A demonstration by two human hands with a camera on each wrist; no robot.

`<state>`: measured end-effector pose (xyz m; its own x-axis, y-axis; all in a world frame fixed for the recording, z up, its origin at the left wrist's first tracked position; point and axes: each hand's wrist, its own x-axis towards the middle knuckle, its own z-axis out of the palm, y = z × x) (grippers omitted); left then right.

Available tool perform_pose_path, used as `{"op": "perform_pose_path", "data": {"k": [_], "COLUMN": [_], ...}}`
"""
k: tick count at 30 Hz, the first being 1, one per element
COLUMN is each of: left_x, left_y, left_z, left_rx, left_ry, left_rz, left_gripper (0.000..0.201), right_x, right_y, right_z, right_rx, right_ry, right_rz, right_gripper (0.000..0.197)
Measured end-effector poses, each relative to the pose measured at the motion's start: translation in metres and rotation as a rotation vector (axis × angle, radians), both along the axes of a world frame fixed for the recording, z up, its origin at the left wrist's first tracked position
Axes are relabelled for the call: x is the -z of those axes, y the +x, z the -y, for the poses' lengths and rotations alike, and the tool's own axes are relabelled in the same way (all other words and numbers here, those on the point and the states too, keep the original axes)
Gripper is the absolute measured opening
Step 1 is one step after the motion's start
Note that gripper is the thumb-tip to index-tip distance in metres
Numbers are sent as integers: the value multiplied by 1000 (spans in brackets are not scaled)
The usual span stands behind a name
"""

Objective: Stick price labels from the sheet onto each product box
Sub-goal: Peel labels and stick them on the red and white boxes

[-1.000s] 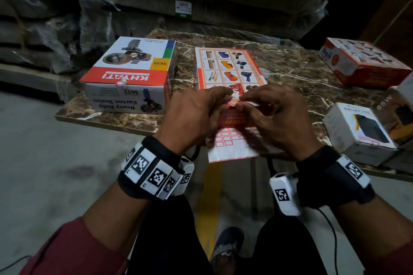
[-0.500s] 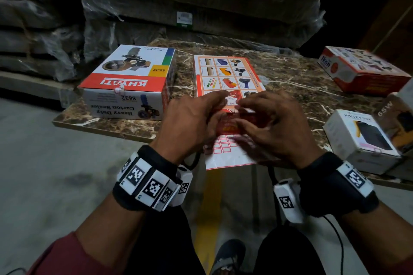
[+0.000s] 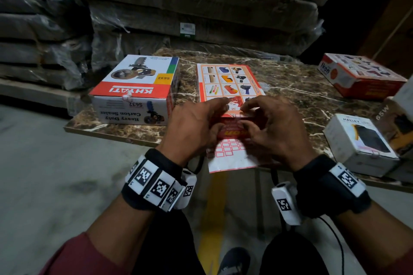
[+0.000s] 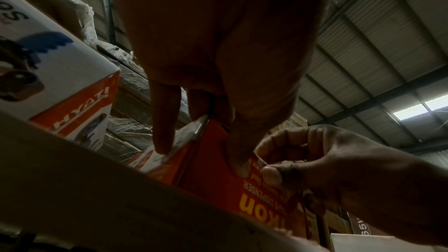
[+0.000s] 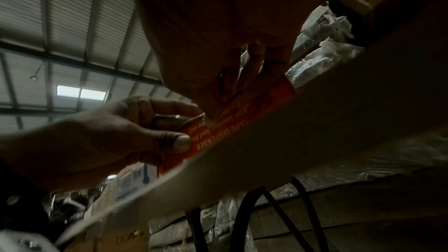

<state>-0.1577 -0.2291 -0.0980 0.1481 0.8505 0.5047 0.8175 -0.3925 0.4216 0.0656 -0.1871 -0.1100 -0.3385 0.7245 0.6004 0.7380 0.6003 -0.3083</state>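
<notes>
At the near edge of the marble table (image 3: 301,87), both the left hand (image 3: 194,127) and right hand (image 3: 274,131) are pinching a price label (image 4: 259,161) against the red Ikon tape dispenser box (image 3: 232,128) above the label sheet (image 3: 230,158), and uneven thumb pressure is likely risking a creased, crooked label.

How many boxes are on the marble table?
5: white-and-red Khyati carton left, flat orange picture box in middle, orange-and-white Ikon box far right, white Halley box and brown 65W box near right. More may hide past the right edge.
</notes>
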Motion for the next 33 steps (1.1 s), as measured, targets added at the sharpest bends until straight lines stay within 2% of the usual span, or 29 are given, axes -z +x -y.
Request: {"op": "perform_pose_path", "data": {"k": [4,8,12,14,16,18,20,22,25,27,30,33], "left_x": [-3,-1,-3,-3,-3,-1,3,10,16,17,15,13], "left_y": [1,2,3,0,-2,-3,-5,-9,-17,-19,-16,-13], "left_z": [0,0,1,2,4,10,16,19,18,16,15,12], "left_rx": [-6,-26,-32,-18,24,47,6,-40,-86,-105,-67,-76], "left_ry": [-3,12,15,-12,-54,-70,-44,-29,-106,-179,-212,-199], "left_rz": [-17,-46,-50,-29,31,151,258,355,473,481,490,460], "left_gripper": [63,63,62,63,65,66,64,64,76,82,76,64], "right_x": [0,9,10,7,-3,-14,-21,-22,-19,-17,-17,-21], "right_y": [-2,-8,-4,1,8,15,23,28,31,28,22,18], "right_z": [-3,2,3,7,15,24,26,22,15,13,12,12], "right_rx": [-25,4,1,-50,-74,4,123,173,153,106,81,110], "right_ry": [-1,83,48,-21,-83,-42,-21,-100,-274,-363,-453,-438], "right_rz": [-53,-18,9,-90,-252,-345,-362,-361,-388,-409,-369,-299], "right_gripper": [35,28,29,37,31,25,25,32,48,62,80,70]}}
